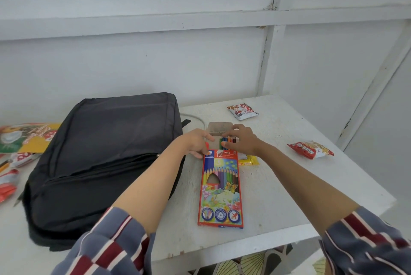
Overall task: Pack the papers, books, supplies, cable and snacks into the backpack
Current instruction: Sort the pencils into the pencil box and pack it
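Note:
A colourful box of coloured pencils lies flat on the white table, its far flap open and several pencil ends sticking out. My left hand grips the box's far left corner. My right hand has its fingers curled over the exposed pencil ends. A black backpack lies flat to the left, its zip looking closed. A white cable curves out behind the backpack.
Snack packets lie around: a red-white one at the back, a red one at right, a yellow one under my right wrist. Books and more packets sit left of the backpack. The table's front edge is near me.

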